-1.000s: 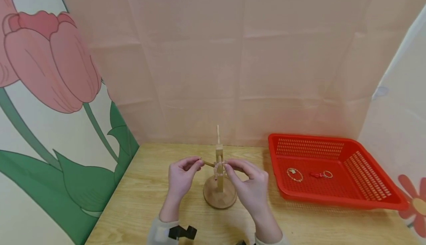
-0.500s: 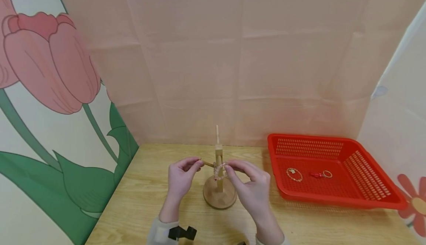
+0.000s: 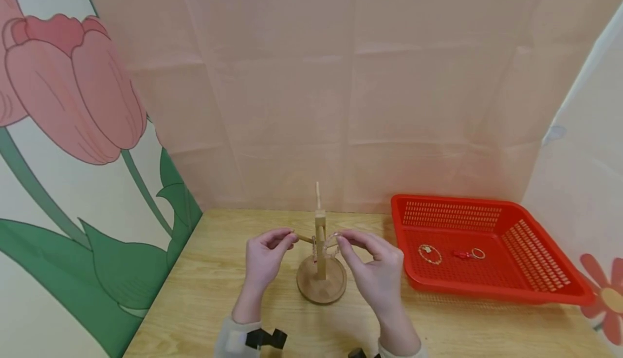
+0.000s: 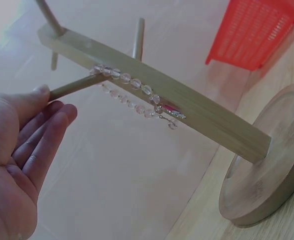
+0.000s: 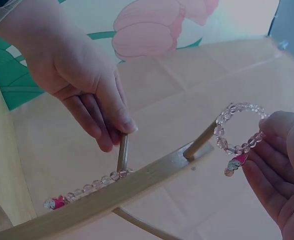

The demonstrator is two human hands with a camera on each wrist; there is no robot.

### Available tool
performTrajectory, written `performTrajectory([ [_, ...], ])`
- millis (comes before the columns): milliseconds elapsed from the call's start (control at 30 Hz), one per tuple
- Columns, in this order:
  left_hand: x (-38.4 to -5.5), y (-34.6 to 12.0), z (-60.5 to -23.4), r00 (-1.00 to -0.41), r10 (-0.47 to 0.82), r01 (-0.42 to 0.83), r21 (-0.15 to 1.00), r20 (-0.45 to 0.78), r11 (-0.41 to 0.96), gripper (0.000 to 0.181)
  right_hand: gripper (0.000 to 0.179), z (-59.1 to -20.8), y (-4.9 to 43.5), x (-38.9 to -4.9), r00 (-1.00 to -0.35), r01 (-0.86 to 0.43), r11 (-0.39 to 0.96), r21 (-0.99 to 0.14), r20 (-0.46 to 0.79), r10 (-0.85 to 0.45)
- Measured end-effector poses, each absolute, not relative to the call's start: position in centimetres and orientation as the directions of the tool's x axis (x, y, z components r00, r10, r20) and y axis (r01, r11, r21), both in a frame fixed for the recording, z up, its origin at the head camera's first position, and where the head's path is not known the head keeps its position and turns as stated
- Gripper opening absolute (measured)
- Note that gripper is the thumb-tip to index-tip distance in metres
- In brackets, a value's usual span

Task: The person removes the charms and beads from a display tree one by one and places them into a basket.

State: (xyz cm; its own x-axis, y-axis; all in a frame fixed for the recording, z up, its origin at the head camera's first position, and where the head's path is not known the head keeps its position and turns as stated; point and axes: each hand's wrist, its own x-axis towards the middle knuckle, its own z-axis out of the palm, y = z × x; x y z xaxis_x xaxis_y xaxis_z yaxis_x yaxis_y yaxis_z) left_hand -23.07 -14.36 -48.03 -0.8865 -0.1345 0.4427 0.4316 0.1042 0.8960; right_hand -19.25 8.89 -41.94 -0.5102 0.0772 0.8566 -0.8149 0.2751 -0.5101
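Observation:
A wooden stand (image 3: pixel 321 271) has an upright post with several pegs on a round base. My left hand (image 3: pixel 264 260) pinches the tip of its left peg (image 4: pixel 79 87) between thumb and finger. From that peg hangs a clear pink beaded bracelet (image 4: pixel 129 80), lying along the post, with a pink-and-silver charm. On the other side, my right hand (image 3: pixel 377 266) pinches a second beaded bracelet (image 5: pixel 251 107) with a similar charm. This loop overlaps the tip of the right peg (image 5: pixel 204 137) in the right wrist view; I cannot tell whether the peg passes through it.
A red plastic basket (image 3: pixel 491 293) stands at the right of the wooden table (image 3: pixel 194 293). Inside lie a beaded bracelet (image 3: pixel 430 254) and a red keychain (image 3: pixel 468 254). A hanging cloth (image 3: pixel 292 104) closes off the back.
My right hand has moved to the right, carrying its bracelet from in front of the post to the post's right side. My left hand stays on the left peg.

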Motion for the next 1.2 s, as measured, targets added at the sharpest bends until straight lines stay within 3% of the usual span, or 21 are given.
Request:
performTrajectory([
  [200,-23.2,-14.3,-48.0,-0.89,-0.129,0.43,0.899,0.438,0.086,0.018,0.03,-41.8,9.8,-19.5,-0.517,-0.803,0.302,-0.514,0.853,0.078],
  [667,-23.0,-14.5,-48.1,-0.886,-0.136,0.439,0.896,0.443,0.062,0.008,0.03,-42.0,13.1,-20.4,-0.505,-0.773,0.403,-0.49,0.86,0.077],
  [1200,-22.9,-14.3,-47.9,-0.877,-0.136,0.456,0.888,0.46,0.064,0.007,0.025,-43.4,18.8,-21.9,-0.595,-0.665,0.562,-0.493,0.803,0.0],
])
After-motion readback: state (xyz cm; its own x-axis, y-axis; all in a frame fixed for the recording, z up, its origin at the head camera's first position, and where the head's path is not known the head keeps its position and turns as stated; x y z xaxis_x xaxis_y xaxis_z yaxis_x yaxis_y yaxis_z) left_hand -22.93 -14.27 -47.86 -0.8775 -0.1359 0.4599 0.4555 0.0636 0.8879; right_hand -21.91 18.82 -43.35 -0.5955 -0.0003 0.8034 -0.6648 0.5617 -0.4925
